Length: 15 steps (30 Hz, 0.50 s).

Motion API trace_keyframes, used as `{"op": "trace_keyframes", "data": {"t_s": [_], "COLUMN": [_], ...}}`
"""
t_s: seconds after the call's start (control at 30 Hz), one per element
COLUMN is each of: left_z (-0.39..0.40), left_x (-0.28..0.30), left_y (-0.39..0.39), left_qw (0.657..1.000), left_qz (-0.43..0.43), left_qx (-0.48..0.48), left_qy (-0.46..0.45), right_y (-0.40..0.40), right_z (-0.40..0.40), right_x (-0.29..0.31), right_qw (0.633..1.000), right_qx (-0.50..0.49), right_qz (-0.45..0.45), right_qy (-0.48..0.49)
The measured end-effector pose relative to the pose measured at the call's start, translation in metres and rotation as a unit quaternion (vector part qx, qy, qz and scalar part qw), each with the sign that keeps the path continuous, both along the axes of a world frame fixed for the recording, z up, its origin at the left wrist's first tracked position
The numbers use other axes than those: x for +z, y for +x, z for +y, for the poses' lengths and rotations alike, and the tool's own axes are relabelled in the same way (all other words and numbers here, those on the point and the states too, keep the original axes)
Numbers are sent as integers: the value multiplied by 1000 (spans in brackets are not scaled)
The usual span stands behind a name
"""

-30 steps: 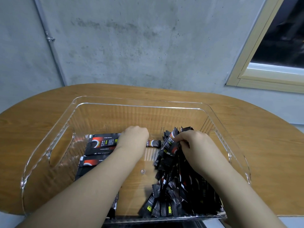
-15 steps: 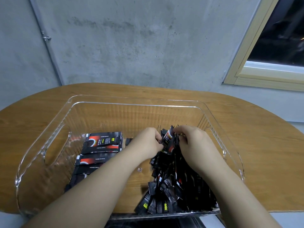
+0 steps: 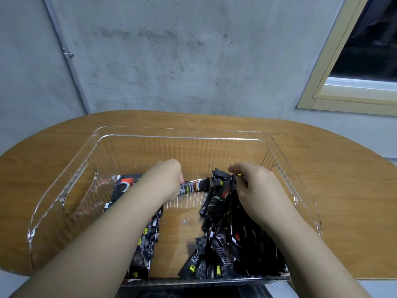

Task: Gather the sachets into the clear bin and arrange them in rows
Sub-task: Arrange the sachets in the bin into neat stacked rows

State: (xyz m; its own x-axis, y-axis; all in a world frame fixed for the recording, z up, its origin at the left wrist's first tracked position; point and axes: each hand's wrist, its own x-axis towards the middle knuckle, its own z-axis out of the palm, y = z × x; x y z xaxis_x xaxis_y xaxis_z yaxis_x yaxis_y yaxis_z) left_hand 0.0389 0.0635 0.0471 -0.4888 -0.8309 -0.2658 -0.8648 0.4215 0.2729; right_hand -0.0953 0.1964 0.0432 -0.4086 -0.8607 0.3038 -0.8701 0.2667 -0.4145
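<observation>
A clear bin (image 3: 178, 134) stands on the wooden table. Inside on the left, black sachets lie in a flat row (image 3: 148, 239), partly under my left forearm. A loose pile of black sachets (image 3: 223, 250) fills the right side. My left hand (image 3: 165, 179) grips one sachet (image 3: 195, 187) by its end, holding it level between the row and the pile. My right hand (image 3: 251, 186) rests on the far end of the pile, its fingers curled around several sachets there.
The wooden table (image 3: 343, 179) reaches past the bin on both sides, its rounded far edge close to a grey concrete wall (image 3: 193, 57). A window frame (image 3: 335, 82) sits at the upper right. A handle cut-out (image 3: 79, 190) opens in the bin's left wall.
My left hand has drawn one sachet out of the pile and carried it leftward toward the row. My right hand stayed on the pile's far end.
</observation>
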Motion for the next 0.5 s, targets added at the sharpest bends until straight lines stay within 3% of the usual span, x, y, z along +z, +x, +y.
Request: {"op": "trace_keyframes", "data": {"t_s": [0.17,0.33,0.5], "left_z": [-2,-7,-11], "left_x": [-16,-30,-40], "left_y": [-9,-9,-11], "left_qw": [998,991,975], "left_qz": [-40,-35,-52], "left_qx": [-45,-94,-191], "left_qy": [-3,-87,-98], "right_y": [2,5,11], "right_z": [0,-6,-23], "right_x": [-1,0,2], "right_qw": [1000,997,982], "right_qx": [7,37,82], "right_qz": [18,52,92], "right_qy": [16,46,142]}}
